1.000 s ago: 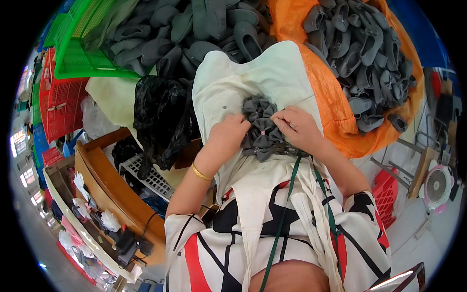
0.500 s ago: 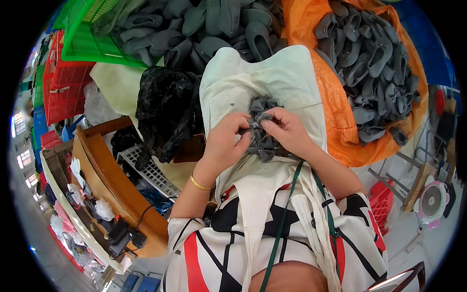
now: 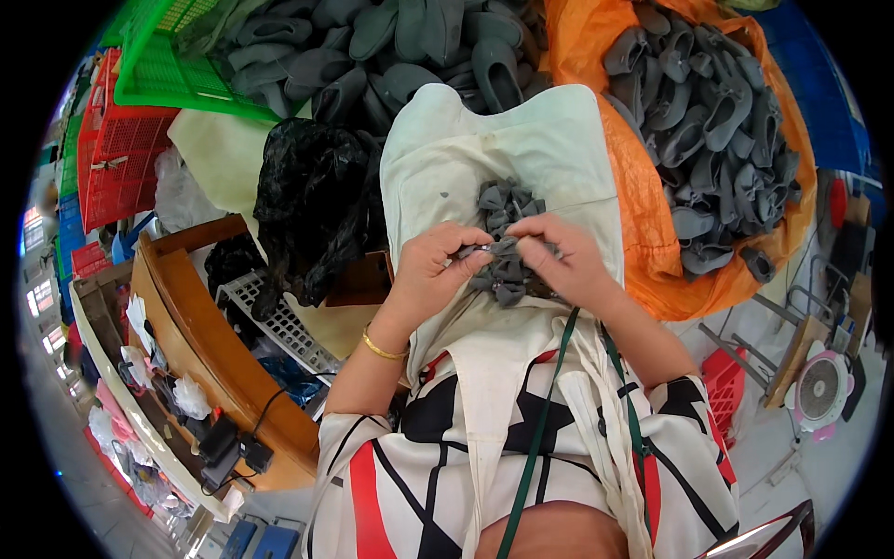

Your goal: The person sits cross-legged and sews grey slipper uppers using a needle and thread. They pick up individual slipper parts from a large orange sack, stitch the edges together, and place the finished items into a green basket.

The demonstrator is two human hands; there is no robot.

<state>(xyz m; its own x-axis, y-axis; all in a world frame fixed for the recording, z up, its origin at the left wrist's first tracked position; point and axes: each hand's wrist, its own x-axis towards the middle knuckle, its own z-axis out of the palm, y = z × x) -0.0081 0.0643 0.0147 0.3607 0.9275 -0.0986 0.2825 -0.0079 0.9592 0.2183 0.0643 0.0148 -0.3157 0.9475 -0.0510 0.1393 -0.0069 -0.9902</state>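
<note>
A: Where is the grey bow (image 3: 504,250) now?

B: It is between the two hands, over the person's lap, with a heap of similar bows (image 3: 507,291) beneath.

A: How do the hands hold it?

B: The right hand (image 3: 563,253) has its thumb and forefinger pinched together on the cloth. The left hand (image 3: 438,272) is curled at the other side, thumb and finger near each other; whether they grip something, I cannot tell, it is too small.

A: How will the bow handle, in your opinion?

B: I judge it is light, soft and not slippery. It should not break, but the folds could crush easily. I would take hold at the gathered middle, rather than at the loose edges.

A: And the surface?

B: A white apron (image 3: 549,149) is spread over the lap, so probably it gives way under pressure.

A: What about the room?

B: Ahead lie grey shoes (image 3: 372,30) beside a green basket (image 3: 140,84). An orange sack (image 3: 643,256) with more shoes is at the right, and a brown desk (image 3: 279,447) at the left.
</note>
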